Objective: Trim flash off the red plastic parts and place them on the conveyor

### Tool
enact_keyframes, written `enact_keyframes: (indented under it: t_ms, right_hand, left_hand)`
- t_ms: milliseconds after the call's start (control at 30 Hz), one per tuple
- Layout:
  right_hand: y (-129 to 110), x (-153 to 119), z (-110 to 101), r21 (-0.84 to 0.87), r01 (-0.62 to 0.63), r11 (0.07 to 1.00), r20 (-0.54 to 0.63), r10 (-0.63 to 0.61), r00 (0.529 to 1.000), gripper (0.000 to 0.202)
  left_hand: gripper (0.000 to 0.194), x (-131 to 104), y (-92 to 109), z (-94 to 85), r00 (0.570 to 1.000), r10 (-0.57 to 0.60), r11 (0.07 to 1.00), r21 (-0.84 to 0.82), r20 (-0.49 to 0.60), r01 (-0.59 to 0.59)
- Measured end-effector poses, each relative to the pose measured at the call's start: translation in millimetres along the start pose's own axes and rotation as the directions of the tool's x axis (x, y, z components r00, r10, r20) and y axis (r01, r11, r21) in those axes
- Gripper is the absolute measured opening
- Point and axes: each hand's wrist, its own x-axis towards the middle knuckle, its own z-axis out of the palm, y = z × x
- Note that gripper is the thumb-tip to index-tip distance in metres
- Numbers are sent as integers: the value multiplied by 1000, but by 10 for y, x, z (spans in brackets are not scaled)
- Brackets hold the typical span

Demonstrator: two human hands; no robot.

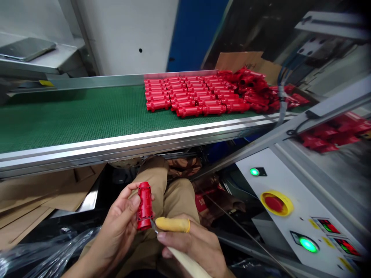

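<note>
Red part: one cylinder (145,206), nearly upright above the seated person's lap (181,195), on the near side of the conveyor.
Left hand: the hand (120,220) grasps the red part along its side, thumb in front, fingers behind.
Right hand: the hand (197,247) is closed around a hand tool (189,264) with a pale handle and a metal tip; a yellow finger cot (172,224) covers one finger.
Tool tip: at the red part's lower right edge — from where I stand, contact cannot be confirmed.
Green belt: the belt (72,116) carries rows of similar red parts (188,96), with a loose heap (255,90) at the right.
Control panel: the panel (284,231) stands to the right, two green lamps lit.
Step in hand: apparently trimming or scraping the lower rim; the tip's position suggests edge work.
Next move: likely calls for a steady left grip and a short, light stroke along the rim — tip kept clear of the supporting fingers.
</note>
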Motion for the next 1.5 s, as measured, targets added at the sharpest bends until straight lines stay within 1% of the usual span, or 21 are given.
enact_keyframes:
  t_ms: [67,100,133,200,267,333,400,467,500,533,600,667,700,733,800,900,1000,1067,1200,1333,1500]
  right_hand:
    - [20,11,15,-30,108,994,-31,-109,994,44]
    - [27,15,20,-47,141,989,-34,-142,989,39]
    - [32,20,24,-61,159,985,-30,-161,987,36]
    - [37,32,25,-73,154,985,-12,-155,988,31]
    - [30,49,19,-63,131,989,-13,-132,991,26]
    - [7,65,5,-55,77,995,-9,-78,997,23]
    - [-33,74,-14,-82,19,996,65,-14,998,23]
    - [-76,65,-30,-116,-17,993,169,37,985,26]
    - [-92,52,-34,-118,-30,993,201,54,978,27]
    - [-102,33,-36,-103,-45,994,188,64,980,26]
    - [-103,-16,-34,-25,-83,996,58,84,995,21]
    - [-88,-56,-36,93,-128,987,-90,137,987,15]
    - [-79,-66,-40,138,-144,980,-123,161,979,14]
    - [-70,-67,-45,158,-154,975,-119,173,978,15]
    - [-56,-44,-54,130,-152,980,-78,162,984,20]
    - [-39,12,-44,45,-72,996,-40,73,997,31]
    - [-28,49,-13,28,-8,1000,-13,9,1000,34]
    - [-27,63,9,35,-1,999,-10,1,1000,31]
    - [-32,84,36,70,28,997,-19,-26,999,18]
    - [-33,107,32,53,46,998,-2,-46,999,17]
    - [-51,139,12,33,57,998,-2,-57,998,16]
  left_hand:
    - [50,-15,14,33,1000,10,1000,2,-22,-10]
    - [49,-21,20,48,999,14,1000,0,-32,-14]
    - [48,-26,24,60,999,15,1000,-3,-39,-15]
    - [46,-28,25,65,999,11,1000,-7,-40,-12]
    - [45,-21,15,46,1000,10,1000,-6,-26,-10]
    - [44,-9,-3,13,1000,14,1000,-7,-13,-14]
    - [43,0,-23,-16,1000,20,1000,-8,-6,-20]
    - [42,4,-37,-30,1000,19,1000,-5,-6,-19]
    - [41,3,-39,-32,1000,17,1000,-6,-6,-17]
    - [40,1,-38,-32,1000,14,1000,-10,-6,-14]
    - [40,-4,-27,-29,1000,0,1000,-21,-8,-1]
    - [42,-9,-11,-28,1000,-12,1000,-20,-12,11]
    - [43,-11,-3,-28,1000,-12,1000,-15,-14,12]
    - [43,-13,3,-27,1000,-15,1000,-11,-13,15]
    - [43,-16,9,-24,1000,-17,1000,-9,-16,17]
    - [42,-18,8,-14,999,-24,999,-22,-22,24]
    - [39,-19,5,-7,1000,-25,999,-31,-6,25]
    - [38,-23,6,-7,1000,-26,999,-24,1,26]
    - [37,-32,8,-11,1000,-25,1000,0,12,25]
    - [36,-35,8,-12,999,-23,1000,4,41,23]
    - [37,-42,15,4,999,-14,1000,12,36,14]
